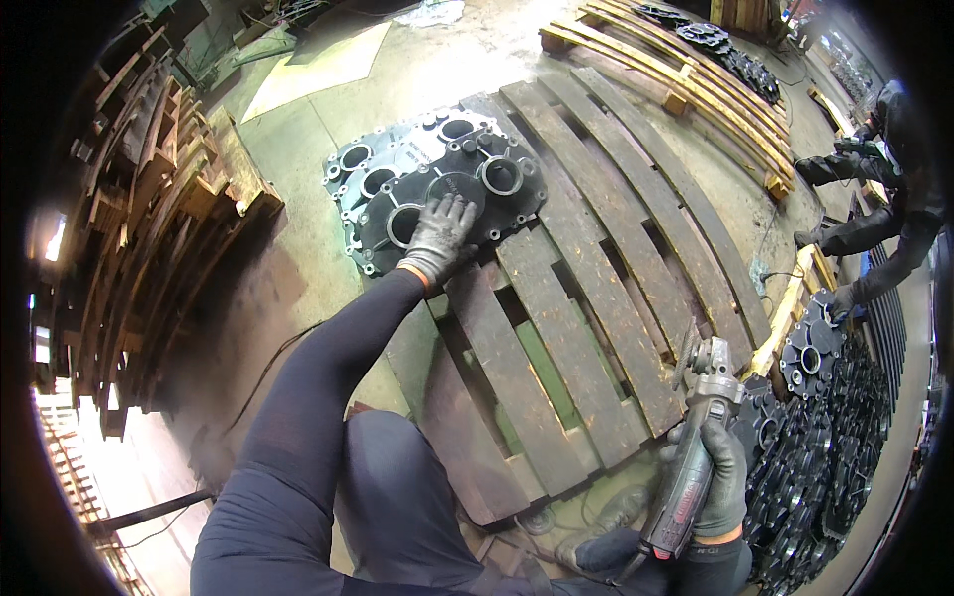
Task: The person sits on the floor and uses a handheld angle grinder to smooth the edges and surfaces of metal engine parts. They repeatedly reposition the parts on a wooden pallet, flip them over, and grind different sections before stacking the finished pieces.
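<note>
My left hand (pixel 442 236), in a grey glove, lies with its fingers stretched out on a black metal cover casting (pixel 512 207). The casting has large round openings and bolt holes round its edge. It rests partly over a silver-grey casting (pixel 402 151) of similar shape, at the far left end of a dark wooden pallet (pixel 457 437). In my gloved right hand (pixel 727 477) is an angle grinder (pixel 684 487), gripped by its body. Its head and disc point up and away, over the pallet's right edge, apart from the castings.
Stacked wooden pallets (pixel 164 199) rise at the left. Many black castings (pixel 810 487) are piled at the lower right. Another person (pixel 909 169) bends at the right, a hand at a casting (pixel 810 348). A farther pallet (pixel 686 84) carries more castings. A cable (pixel 273 368) crosses the floor.
</note>
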`<state>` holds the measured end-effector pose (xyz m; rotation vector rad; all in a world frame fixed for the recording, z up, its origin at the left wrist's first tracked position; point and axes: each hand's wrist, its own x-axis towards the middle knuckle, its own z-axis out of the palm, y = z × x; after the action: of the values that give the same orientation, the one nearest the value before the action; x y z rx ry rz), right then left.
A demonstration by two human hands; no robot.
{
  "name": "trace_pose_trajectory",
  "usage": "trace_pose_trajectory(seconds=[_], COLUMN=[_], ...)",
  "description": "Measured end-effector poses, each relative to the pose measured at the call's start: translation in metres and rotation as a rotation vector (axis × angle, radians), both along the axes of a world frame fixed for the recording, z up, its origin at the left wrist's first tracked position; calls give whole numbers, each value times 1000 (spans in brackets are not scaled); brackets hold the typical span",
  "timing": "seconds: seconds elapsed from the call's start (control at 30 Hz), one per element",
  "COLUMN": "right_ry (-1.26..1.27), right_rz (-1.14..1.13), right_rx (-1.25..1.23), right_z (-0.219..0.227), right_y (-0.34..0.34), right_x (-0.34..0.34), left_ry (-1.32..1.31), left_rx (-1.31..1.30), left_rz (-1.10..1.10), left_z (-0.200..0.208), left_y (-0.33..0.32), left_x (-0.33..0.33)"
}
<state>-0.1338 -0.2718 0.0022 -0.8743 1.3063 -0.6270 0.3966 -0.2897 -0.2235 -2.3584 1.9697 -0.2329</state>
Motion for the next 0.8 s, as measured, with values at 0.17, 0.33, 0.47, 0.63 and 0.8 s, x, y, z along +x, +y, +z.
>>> trace_pose_trajectory(seconds=[0.17, 0.33, 0.47, 0.63, 0.8], right_ry=[-1, -13, -85, -319, -609], right_rz=[-31, -25, -103, -151, -229], right_rx=[6, 18, 17, 15, -18], right_z=[-6, -6, 0, 12, 38], right_y=[-4, -5, 1, 6, 6], right_x=[5, 5, 5, 3, -31], left_ry=[93, -1, 323, 747, 839], left_rx=[-16, -35, -46, 180, 270], left_rz=[98, 83, -82, -243, -388], left_z=[10, -1, 18, 68, 172], left_y=[-34, -32, -15, 20, 22], left_x=[-19, -23, -46, -61, -114])
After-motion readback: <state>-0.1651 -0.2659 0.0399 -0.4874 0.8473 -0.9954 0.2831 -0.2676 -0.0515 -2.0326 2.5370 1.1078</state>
